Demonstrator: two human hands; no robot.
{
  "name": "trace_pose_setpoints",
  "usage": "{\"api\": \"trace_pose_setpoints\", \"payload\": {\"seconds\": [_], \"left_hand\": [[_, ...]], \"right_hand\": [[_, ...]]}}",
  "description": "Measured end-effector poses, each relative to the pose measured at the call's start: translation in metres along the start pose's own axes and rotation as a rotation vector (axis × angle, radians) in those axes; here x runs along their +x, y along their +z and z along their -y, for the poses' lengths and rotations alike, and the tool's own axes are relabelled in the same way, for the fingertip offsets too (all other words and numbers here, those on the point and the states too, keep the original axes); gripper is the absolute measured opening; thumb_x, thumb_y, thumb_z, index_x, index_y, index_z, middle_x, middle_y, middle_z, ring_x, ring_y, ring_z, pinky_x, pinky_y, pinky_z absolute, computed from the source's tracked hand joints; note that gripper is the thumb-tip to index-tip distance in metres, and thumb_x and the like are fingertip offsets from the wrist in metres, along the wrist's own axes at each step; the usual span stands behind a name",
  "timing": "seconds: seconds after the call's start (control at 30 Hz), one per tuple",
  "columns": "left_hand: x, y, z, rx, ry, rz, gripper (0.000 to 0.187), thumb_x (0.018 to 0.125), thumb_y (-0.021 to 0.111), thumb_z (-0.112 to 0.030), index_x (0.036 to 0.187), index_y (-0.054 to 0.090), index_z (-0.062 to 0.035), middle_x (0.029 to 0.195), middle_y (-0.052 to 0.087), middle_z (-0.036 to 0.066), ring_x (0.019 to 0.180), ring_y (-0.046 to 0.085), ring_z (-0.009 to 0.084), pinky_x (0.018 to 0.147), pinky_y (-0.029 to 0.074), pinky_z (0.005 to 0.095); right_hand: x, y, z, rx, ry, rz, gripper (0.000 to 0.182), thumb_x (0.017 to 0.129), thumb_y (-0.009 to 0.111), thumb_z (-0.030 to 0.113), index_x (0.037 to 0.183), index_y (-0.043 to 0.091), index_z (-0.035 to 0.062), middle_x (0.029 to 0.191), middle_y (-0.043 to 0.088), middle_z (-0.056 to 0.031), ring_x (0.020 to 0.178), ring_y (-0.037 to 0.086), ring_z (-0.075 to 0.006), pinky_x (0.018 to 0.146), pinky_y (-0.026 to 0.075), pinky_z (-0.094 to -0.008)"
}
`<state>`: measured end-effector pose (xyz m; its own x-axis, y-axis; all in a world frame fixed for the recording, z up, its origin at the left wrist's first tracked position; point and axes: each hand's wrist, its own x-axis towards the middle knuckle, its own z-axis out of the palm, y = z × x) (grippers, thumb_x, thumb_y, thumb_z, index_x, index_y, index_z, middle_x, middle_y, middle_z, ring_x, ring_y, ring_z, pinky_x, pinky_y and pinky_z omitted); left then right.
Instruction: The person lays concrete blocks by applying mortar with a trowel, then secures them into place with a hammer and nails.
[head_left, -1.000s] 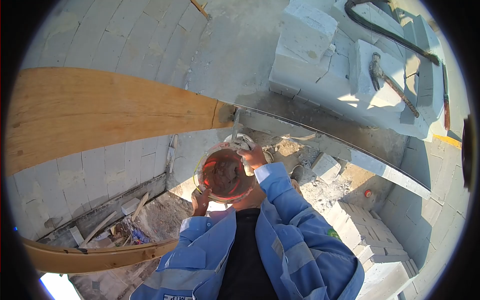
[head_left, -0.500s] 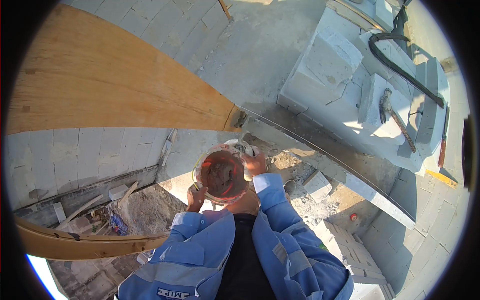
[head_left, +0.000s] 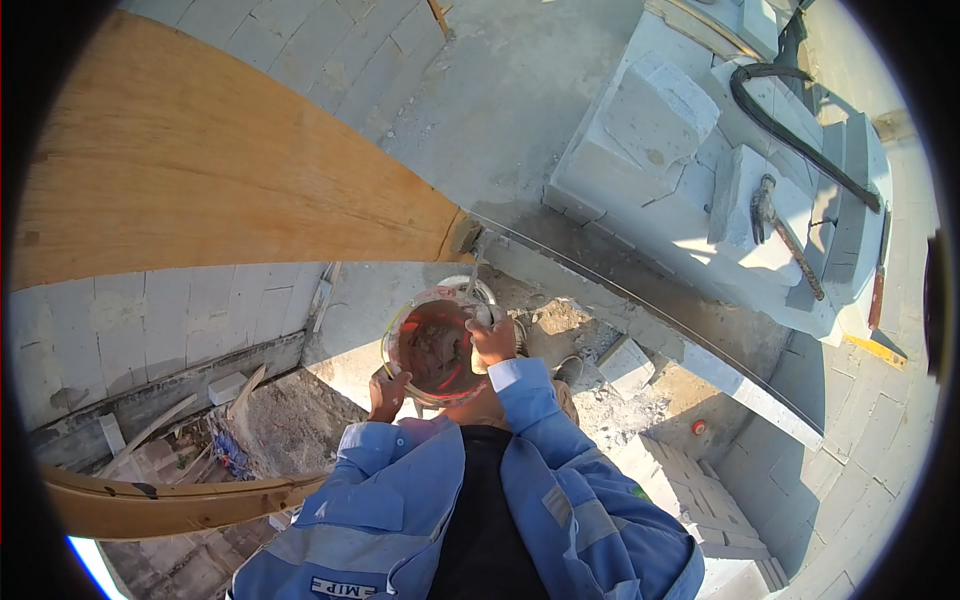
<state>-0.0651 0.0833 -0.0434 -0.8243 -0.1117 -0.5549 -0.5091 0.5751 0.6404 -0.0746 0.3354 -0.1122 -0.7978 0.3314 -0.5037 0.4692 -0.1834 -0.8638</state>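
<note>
A bucket (head_left: 398,350) with reddish inner walls is in front of my body, with grey-brown wet mortar (head_left: 436,352) inside. My left hand (head_left: 388,393) is closed on the bucket's near left rim. At its right side, my right hand (head_left: 490,337) is closed, its fingers over the rim area around a greyish thing too small to make out. A second, whitish bucket (head_left: 482,290) shows partly behind the first one.
A wooden panel (head_left: 230,160) reaches in from the left, and a curved wooden piece (head_left: 180,500) lies below it. Stacked white blocks (head_left: 640,150) at right carry a claw hammer (head_left: 766,210) and a black curved strip (head_left: 800,130). Rubble (head_left: 280,420) covers the ground at left.
My right hand has moved left and slightly down, further over the bucket's right side. My left hand keeps its hold on the rim. The whole view has shifted slightly.
</note>
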Motion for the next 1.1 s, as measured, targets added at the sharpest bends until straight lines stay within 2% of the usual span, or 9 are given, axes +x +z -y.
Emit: {"api": "trace_pose_setpoints", "payload": {"seconds": [0.17,0.37,0.5,0.53,0.67,0.9,0.97,1.0,1.1], "left_hand": [[-0.004,-0.005,-0.003,0.021,0.003,-0.001,0.016,0.077,0.07,-0.013,0.08,0.065,0.002,0.069,0.064,0.008,0.064,0.06,0.0162,0.06,0.048,0.0345],[-0.006,-0.003,-0.009,0.04,0.05,-0.015,0.017,0.077,0.07,-0.014,0.082,0.067,0.0017,0.069,0.065,0.008,0.064,0.06,0.0169,0.06,0.049,0.0354],[-0.001,0.002,-0.004,-0.001,0.041,0.008,0.016,0.077,0.071,-0.013,0.082,0.067,0.0017,0.069,0.065,0.009,0.063,0.06,0.0173,0.06,0.049,0.0357],[-0.001,0.004,-0.006,0.022,0.026,-0.004,0.016,0.076,0.071,-0.013,0.082,0.067,0.0017,0.069,0.065,0.009,0.063,0.061,0.0173,0.06,0.049,0.0356],[0.006,0.006,0.0,0.039,0.028,0.033,0.016,0.075,0.071,-0.014,0.079,0.066,0.0011,0.069,0.066,0.009,0.063,0.061,0.0171,0.059,0.049,0.0358],[0.011,0.01,0.01,0.054,0.088,0.046,0.015,0.075,0.072,-0.013,0.078,0.065,0.0,0.068,0.064,0.007,0.064,0.06,0.0163,0.06,0.049,0.0351],[0.013,0.013,0.013,0.004,0.08,0.053,0.015,0.075,0.071,-0.013,0.079,0.066,0.0,0.069,0.065,0.007,0.065,0.06,0.0163,0.061,0.049,0.0348],[0.01,0.013,0.006,0.004,0.081,0.055,0.015,0.075,0.071,-0.013,0.079,0.066,0.0,0.069,0.065,0.007,0.065,0.06,0.0163,0.061,0.049,0.0348],[0.003,0.013,-0.017,0.065,0.092,0.043,0.016,0.075,0.071,-0.014,0.081,0.066,0.0005,0.072,0.066,0.007,0.065,0.061,0.017,0.061,0.049,0.035]], "right_hand": [[0.019,0.014,0.037,0.369,0.129,0.042,0.022,0.077,0.068,0.005,0.099,0.068,0.0019,0.072,0.064,-0.0033,0.054,0.055,-0.0111,0.048,0.043,-0.0284],[0.029,0.034,0.033,0.071,-0.04,0.023,0.03,0.076,0.069,0.006,0.105,0.068,0.0013,0.075,0.066,-0.0046,0.055,0.057,-0.0119,0.05,0.045,-0.0307],[0.003,0.041,0.069,-0.126,-0.016,-0.05,0.035,0.074,0.072,0.018,0.103,0.066,-0.0012,0.085,0.068,-0.0145,0.076,0.066,-0.0266,0.071,0.051,-0.0398],[-0.001,0.038,0.072,-0.184,-0.05,-0.029,0.038,0.076,0.07,0.02,0.106,0.066,-0.0014,0.095,0.069,-0.0209,0.089,0.066,-0.0363,0.082,0.051,-0.0428],[-0.038,0.02,0.131,-0.126,-0.084,0.028,0.044,0.077,0.068,0.023,0.113,0.064,-0.0012,0.105,0.068,-0.0261,0.103,0.064,-0.042,0.088,0.051,-0.0431],[-0.041,0.032,0.104,-0.094,-0.152,-0.008,0.045,0.077,0.069,0.027,0.112,0.064,0.0,0.102,0.067,-0.0253,0.098,0.064,-0.0409,0.086,0.051,-0.044],[-0.061,0.022,0.101,-0.801,-0.882,-0.07,0.043,0.076,0.071,0.026,0.109,0.064,-0.001,0.097,0.068,-0.0239,0.093,0.065,-0.0384,0.082,0.052,-0.0445],[-0.072,0.021,0.108,-0.191,-0.406,-0.002,0.042,0.076,0.072,0.025,0.107,0.064,-0.0015,0.09,0.068,-0.0222,0.085,0.066,-0.0364,0.077,0.052,-0.0443],[-0.078,0.007,0.081,-0.252,-0.232,0.028,0.051,0.076,0.07,0.028,0.117,0.062,-0.0004,0.104,0.067,-0.0247,0.099,0.063,-0.0419,0.087,0.05,-0.0458]]}}
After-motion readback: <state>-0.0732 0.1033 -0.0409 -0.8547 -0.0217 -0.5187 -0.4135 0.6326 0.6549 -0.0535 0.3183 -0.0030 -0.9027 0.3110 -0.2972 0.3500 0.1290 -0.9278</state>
